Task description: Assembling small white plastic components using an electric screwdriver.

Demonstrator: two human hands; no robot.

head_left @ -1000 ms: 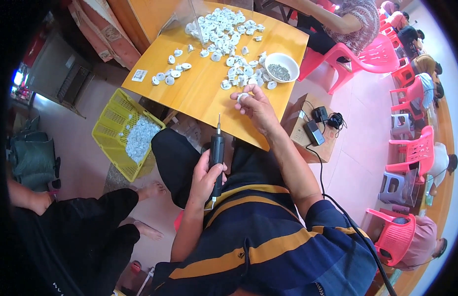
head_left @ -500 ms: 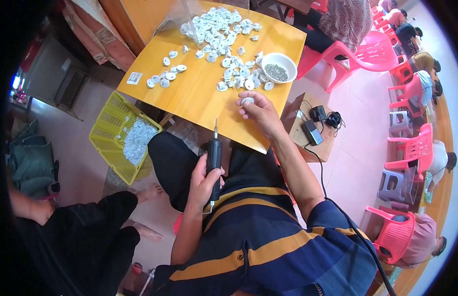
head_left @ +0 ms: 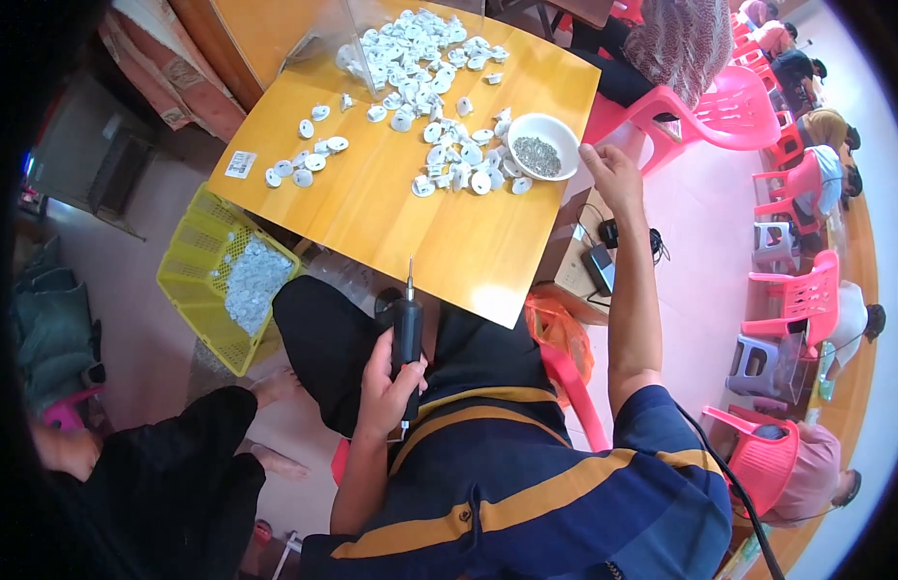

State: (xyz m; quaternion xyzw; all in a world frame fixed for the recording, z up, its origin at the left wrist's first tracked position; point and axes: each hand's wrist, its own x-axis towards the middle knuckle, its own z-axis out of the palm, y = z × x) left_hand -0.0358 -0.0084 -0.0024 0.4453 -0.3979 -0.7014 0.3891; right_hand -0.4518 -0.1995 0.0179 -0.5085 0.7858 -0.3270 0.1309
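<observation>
My left hand (head_left: 389, 389) is wrapped round a black electric screwdriver (head_left: 407, 333) above my lap, its thin metal bit pointing at the table. Just past the table's right edge, my right hand (head_left: 618, 181) is closed beside the rim of a white bowl (head_left: 576, 159). The bowl holds small silvery metal pieces (head_left: 536, 155). The curled fingers hide whatever may be in that hand. Several white round plastic parts (head_left: 480, 182) lie left of the bowl, with a smaller group (head_left: 304, 161) at the table's left and a large heap (head_left: 410, 43) at the back.
A yellow basket (head_left: 178, 290) of white pieces stands left of the wooden table (head_left: 371, 217). At the right is a cardboard box (head_left: 570, 261) carrying a black adapter (head_left: 597, 266). An orange bag (head_left: 563, 333) hangs below. Another person's legs (head_left: 197, 454) are at lower left; a pink chair (head_left: 700, 116) stands beyond.
My right hand has moved right, from over the table's front to beside the bowl. The white part it held is no longer visible in it. My left hand still grips the screwdriver.
</observation>
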